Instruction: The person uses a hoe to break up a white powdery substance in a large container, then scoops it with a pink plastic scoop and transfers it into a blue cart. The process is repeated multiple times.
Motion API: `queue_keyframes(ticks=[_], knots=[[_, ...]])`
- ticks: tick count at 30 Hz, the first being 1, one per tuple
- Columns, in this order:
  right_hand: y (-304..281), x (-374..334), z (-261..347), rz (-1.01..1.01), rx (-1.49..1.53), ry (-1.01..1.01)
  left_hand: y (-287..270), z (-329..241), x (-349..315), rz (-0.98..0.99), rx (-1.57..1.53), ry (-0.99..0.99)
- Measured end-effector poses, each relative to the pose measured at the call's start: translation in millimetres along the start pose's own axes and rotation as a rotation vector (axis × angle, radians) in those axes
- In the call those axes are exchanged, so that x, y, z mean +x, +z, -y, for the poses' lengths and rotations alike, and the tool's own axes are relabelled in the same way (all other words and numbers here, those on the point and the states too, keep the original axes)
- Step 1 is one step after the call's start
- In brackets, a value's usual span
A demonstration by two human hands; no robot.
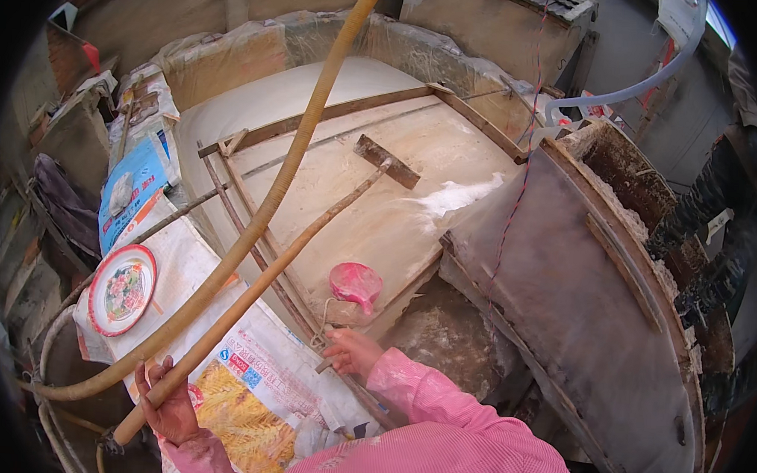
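My left hand [168, 404] is closed round the lower part of a long wooden handle. The handle belongs to a wooden rake [297, 239] with a flat board head, which rests on the pale, wet-looking surface inside a wooden frame [325, 114]. My right hand [353, 352] has curled fingers at the frame's near edge, beside a loop of cord [320, 334] and a short stick end. What those fingers grip, if anything, is hidden. Just beyond the right hand lies a pink plastic scoop [355, 284].
A thick yellowish hose [302, 138] arches across the left, above the rake handle. Printed sacks [259, 384] cover the near left edge, with a red-rimmed enamel plate [123, 290] on them. A large grey, cloth-like panel [582, 273] slopes up at the right. A grey-blue hose [634, 89] hangs at the far right.
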State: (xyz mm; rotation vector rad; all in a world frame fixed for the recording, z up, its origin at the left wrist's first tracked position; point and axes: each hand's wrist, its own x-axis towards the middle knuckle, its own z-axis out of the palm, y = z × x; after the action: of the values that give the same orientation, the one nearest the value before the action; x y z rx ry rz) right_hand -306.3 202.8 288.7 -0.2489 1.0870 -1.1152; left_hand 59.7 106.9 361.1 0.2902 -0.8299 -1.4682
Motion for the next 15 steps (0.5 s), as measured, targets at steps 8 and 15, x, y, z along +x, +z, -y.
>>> queue_keyframes(ticks=[8, 15], knots=[[68, 66, 54, 0.13, 0.483, -0.064, 117, 5, -70, 0.256, 0.422, 0.216], [3, 57, 120, 0.104, 0.423, -0.118, 160, 76, -63, 0.218, 0.381, 0.323]])
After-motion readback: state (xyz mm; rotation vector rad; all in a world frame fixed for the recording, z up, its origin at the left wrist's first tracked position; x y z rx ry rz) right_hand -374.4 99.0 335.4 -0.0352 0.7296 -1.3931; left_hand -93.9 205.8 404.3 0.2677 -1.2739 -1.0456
